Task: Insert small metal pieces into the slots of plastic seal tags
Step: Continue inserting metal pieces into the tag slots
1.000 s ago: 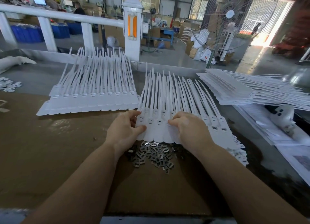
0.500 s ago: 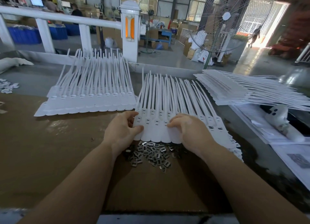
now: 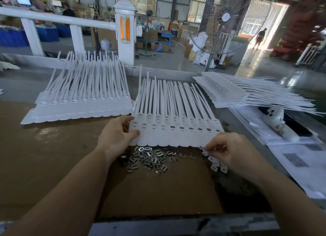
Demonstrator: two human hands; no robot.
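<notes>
The left hand (image 3: 117,136) grips the left end of a joined row of white plastic seal tags (image 3: 176,129), thumb on top of the tag heads and fingers curled round the edge. The right hand (image 3: 231,151) sits at the right end of that row with its fingers curled toward small white pieces (image 3: 214,162) lying just beside the row's near edge; whether it pinches one cannot be told. The row lies flat on the brown cardboard-covered counter (image 3: 53,156), straps pointing away from the person, and each tag head shows a small rectangular slot. A loose pile of small square metal pieces (image 3: 150,158) lies on the counter just below the row, between the two hands. A second stack of white seal tags (image 3: 84,101) lies to the left, well apart from the hands. A third stack of white tags (image 3: 247,92) lies to the right, over printed paper sheets (image 3: 299,165). Behind the counter stand a white railing (image 3: 58,20) and a wire-cage pedestal fan (image 3: 224,22).
</notes>
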